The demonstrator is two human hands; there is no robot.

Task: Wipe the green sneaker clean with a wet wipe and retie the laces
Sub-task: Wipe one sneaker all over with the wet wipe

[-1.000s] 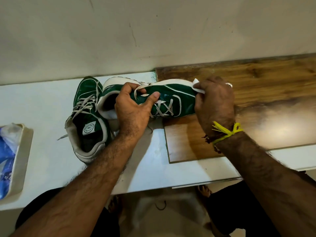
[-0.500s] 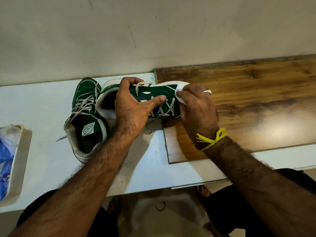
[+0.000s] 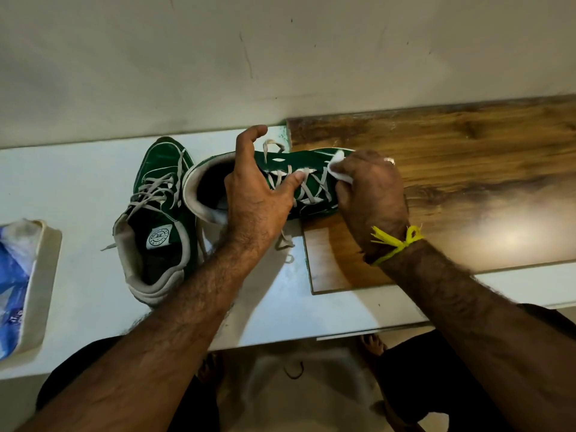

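White wet wipe point(image 3: 340, 168) sits bunched under the curled fingers of the right hand point(image 3: 371, 191), pressed on the toe end of the green sneaker point(image 3: 290, 185). Just beside it, the left hand point(image 3: 254, 198) grips the sneaker's collar, thumb across loose grey laces point(image 3: 308, 185).

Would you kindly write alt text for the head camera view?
The left hand grips a green sneaker on its side while the right hand presses a white wipe to its toe. A second sneaker sits beside it on the white table.
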